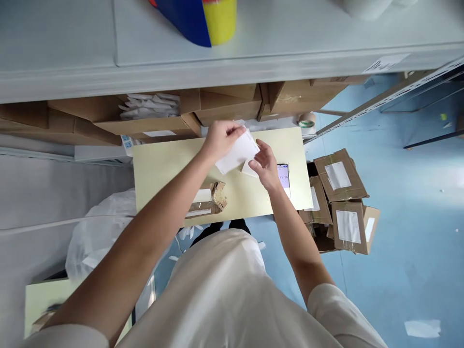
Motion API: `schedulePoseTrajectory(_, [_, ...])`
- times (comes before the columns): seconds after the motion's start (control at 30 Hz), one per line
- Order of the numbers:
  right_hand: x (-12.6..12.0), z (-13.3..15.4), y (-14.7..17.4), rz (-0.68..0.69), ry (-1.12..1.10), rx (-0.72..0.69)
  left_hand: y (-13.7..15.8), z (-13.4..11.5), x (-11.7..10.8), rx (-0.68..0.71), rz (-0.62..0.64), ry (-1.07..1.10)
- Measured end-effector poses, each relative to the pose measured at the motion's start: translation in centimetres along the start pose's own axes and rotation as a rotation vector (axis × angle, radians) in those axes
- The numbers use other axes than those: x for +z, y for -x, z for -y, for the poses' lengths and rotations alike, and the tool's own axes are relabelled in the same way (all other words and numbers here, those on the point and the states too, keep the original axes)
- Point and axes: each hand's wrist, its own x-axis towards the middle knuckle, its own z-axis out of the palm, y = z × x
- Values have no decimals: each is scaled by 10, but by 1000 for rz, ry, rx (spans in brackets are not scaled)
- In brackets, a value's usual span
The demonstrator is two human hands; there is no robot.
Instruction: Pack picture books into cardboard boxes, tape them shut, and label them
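Observation:
My left hand [222, 139] pinches a flat white packet [237, 153] by its upper edge, above the cream-coloured table [163, 166]. Just to the right of the packet is my right hand [266, 164], with thumb and fingers apart and nothing seen between them. Whether its fingertips touch the packet's edge I cannot tell. A second white piece [248, 169] lies under the packet, partly hidden by it and by my right hand. Beside my right wrist a phone [284, 178] rests on the table with its screen lit. A torn cardboard package [217, 199] lies near the front edge, partly behind my left forearm.
Open cardboard boxes [145, 126] line the back under a grey shelf [290, 53]; one holds several white packets [150, 105]. A tape roll [307, 120] sits behind the table's right corner. Labelled cartons [340, 176] are piled on the right, a translucent plastic bag [105, 227] on the left.

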Motion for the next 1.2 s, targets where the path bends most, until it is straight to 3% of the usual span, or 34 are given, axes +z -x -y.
schedulePoseTrajectory(0.1, [15, 39, 7, -91, -174, 75, 52, -17, -13, -109, -16, 204])
schedulePoseTrajectory(0.17, [21, 60, 16, -155, -169, 91, 92, -23, -27, -200, 58, 400])
schedulePoseTrajectory(0.23, [27, 80, 30, -228, -66, 49, 133, -23, -41, -273, 97, 506])
schedulePoseTrajectory(0.33, [42, 112, 62, -336, 276, -163, 183, -20, -56, -352, -31, 587])
schedulePoseTrajectory(0.4, [59, 133, 88, -259, 511, -380, 206, -21, -62, -337, -86, 655])
schedulePoseTrajectory(0.47, [77, 150, 111, -61, 656, -568, 223, -24, -67, -285, -106, 728])
schedulePoseTrajectory(0.53, [94, 162, 130, 60, 727, -670, 238, -29, -74, -236, -127, 829])
schedulePoseTrajectory(0.6, [106, 170, 142, 37, 751, -703, 251, -32, -81, -214, -133, 962])
schedulePoseTrajectory(0.73, [123, 181, 158, -27, 751, -740, 276, -32, -99, -205, -88, 1115])
schedulePoseTrajectory(0.97, [141, 195, 184, -30, 735, -724, 295, -21, -126, -154, -2, 1038])
schedulePoseTrajectory(1.2, [152, 216, 201, 35, 417, -393, 308, -21, -142, 77, 28, 736])
